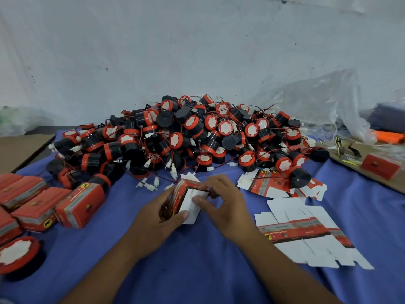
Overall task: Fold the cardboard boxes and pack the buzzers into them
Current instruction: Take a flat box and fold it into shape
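**Step in hand: closing one end of a carton.**

1. Position. The half-erected carton [184,199] is held just in front of the buzzer pile [186,132], above the blue cloth [197,260].
2. The left hand [162,213] grips the carton body, with fingers wrapped round the red printed side and the thumb on the near white panel.
3. The right hand [221,200] pinches the white end flaps. Its thumb presses one flap and its curled fingers hook over the far edge.
4. Recommended technique:
   - Keep the left grip light, so the sleeve stays square rather than collapsing.
   - Fold the small side flaps inward first.
   - Bend the tuck flap along its score line and seat it fully.
   - Leave the opposite end open for loading.
5. Supplies. Flat blanks [306,231] lie in front of the pile and to its right. Closed cartons [81,205] lie in front of it and to its left.
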Tool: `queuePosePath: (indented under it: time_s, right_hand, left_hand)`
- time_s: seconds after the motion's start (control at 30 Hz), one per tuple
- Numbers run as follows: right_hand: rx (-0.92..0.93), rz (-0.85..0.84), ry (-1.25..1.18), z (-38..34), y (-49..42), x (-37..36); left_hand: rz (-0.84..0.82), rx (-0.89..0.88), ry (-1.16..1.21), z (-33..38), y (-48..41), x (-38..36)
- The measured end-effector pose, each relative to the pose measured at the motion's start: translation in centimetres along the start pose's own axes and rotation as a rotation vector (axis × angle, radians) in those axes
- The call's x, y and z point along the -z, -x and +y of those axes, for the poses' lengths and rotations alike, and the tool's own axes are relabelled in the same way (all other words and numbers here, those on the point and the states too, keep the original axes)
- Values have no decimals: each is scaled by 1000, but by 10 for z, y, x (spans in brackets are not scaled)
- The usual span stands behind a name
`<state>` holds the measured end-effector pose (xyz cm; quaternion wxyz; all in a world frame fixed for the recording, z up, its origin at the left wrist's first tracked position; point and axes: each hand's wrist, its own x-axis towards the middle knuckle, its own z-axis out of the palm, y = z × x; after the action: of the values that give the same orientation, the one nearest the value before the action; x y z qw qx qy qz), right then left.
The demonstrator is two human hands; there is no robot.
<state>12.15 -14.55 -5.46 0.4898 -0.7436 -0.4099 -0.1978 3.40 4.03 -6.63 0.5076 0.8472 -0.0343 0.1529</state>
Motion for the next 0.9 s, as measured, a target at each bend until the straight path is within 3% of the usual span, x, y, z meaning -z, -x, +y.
queuePosePath:
  time_s: [0.17,0.4,0.9]
  right_hand:
    - [77,61,42,-3,-2,-7]
    - [-100,-5,6,-8,5,-10]
    - [-154,-28,-32,-15,3,-8]
  left_hand:
    - [15,9,-19,0,-1,-2]
    - [8,-2,-38,-2,-3,-3]
    - [-13,-42,-85,-5,-4,0]
